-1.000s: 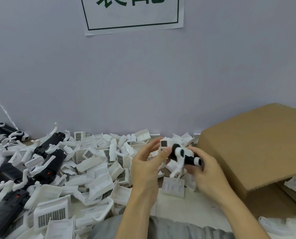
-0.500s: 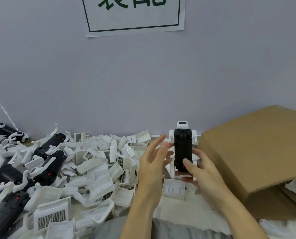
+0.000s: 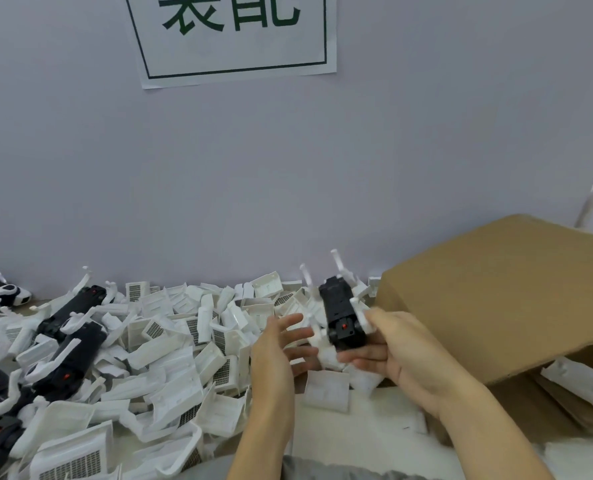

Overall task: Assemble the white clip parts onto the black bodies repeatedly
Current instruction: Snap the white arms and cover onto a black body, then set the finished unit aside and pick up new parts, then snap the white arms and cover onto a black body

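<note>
Now right hand [image 3: 406, 358] fingers clasp the boxy black body [image 3: 342, 315]; left hand [image 3: 276, 344] fingers splayed loose.

A big pale purple-grey wall [image 3: 322, 168] fills the back. A white paper sign [image 3: 232, 36] with green letters and a green border hangs high on it. The light is soft and even. The surface [image 3: 374, 441] below is white.

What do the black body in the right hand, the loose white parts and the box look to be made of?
Black body: probably moulded plastic, matte, with crisp edges and a small red button. White parts: likely plastic too, slightly glossy, thin-walled, some with grilles. Box: brown corrugated cardboard, dull, with a raw cut edge.
</note>
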